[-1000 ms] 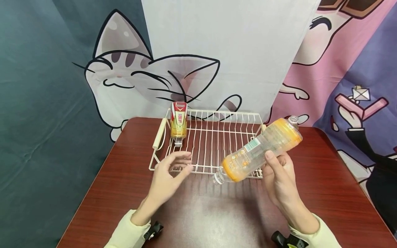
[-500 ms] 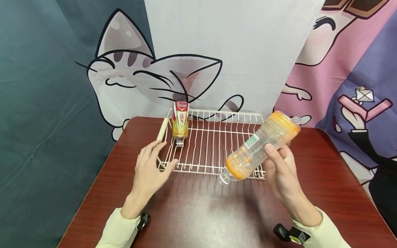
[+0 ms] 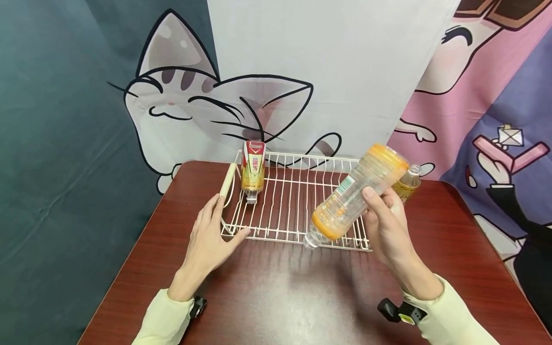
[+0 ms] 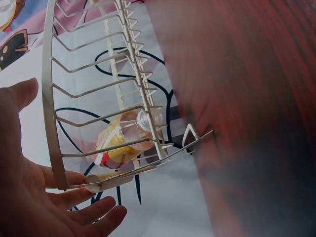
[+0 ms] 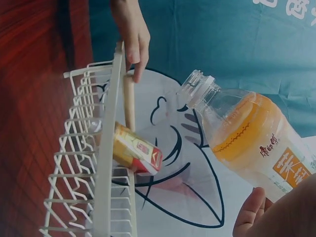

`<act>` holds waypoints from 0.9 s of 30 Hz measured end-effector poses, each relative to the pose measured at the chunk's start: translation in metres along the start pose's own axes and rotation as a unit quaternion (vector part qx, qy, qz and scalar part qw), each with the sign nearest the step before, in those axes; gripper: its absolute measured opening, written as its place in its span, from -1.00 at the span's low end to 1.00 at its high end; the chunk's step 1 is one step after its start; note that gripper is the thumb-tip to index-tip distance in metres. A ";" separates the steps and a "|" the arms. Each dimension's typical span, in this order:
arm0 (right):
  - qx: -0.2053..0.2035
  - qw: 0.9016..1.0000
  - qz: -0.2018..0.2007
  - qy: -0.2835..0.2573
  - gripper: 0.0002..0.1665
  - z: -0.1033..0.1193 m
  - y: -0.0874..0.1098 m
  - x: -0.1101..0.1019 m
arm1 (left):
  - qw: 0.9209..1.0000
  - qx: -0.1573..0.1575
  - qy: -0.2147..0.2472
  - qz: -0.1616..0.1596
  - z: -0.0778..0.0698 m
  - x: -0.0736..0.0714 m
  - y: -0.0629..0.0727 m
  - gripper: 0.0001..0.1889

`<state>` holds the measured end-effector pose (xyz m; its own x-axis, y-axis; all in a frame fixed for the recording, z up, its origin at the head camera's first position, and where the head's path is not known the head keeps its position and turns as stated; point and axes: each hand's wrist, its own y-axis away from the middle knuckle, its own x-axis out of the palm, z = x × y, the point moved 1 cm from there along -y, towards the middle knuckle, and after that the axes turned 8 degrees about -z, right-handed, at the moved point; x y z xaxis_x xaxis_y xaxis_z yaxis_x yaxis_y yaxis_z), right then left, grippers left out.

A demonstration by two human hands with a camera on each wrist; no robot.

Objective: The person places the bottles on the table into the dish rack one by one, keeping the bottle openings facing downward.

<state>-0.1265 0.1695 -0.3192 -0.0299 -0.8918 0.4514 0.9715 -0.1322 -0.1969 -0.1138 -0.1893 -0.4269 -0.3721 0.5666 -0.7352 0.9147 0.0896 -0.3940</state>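
In the head view my right hand (image 3: pixel 388 230) holds a clear plastic bottle (image 3: pixel 349 196) with an orange-banded label. It is tilted over the right part of a white wire rack (image 4: pixel 47 98), its capless mouth (image 5: pixel 197 89) pointing down and to the left. My left hand (image 3: pixel 209 239) is at the rack's front left corner, fingers extended near the cream handle (image 3: pixel 228 179). The left wrist view shows those fingers beside the corner, not curled round it. An upside-down red and yellow bottle (image 3: pixel 253 167) leans in the rack's left end.
Behind my right hand stands another clear bottle (image 3: pixel 409 182) with a yellow label, partly hidden. The rack sits toward the back of a reddish-brown table (image 3: pixel 276 292). A cartoon-printed cloth (image 3: pixel 345 72) hangs behind the table.
My left hand has moved left from in front of the rack to its left corner, fingers spreading. The held bottle has tilted steeper and shifted slightly left, uncovering more of the bottle behind.
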 end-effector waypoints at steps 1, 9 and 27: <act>0.002 1.000 0.000 0.004 -0.67 0.000 -0.001 0.001 | 1.000 -0.001 -0.001 0.002 0.000 0.000 0.000 0.14; 0.015 0.999 -0.004 0.047 -0.66 -0.002 -0.014 0.010 | 1.000 -0.011 -0.001 0.013 0.001 0.001 0.002 0.20; 0.047 0.995 -0.015 0.088 -0.72 -0.009 -0.071 0.032 | 0.999 -0.025 0.001 0.037 -0.002 -0.001 -0.001 0.23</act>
<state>-0.1985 0.1461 -0.2989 -0.0923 -0.9512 0.2946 0.9869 -0.1268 -0.1000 -0.1140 -0.1884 -0.4245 -0.3020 0.5746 -0.7606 0.9467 0.0872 -0.3100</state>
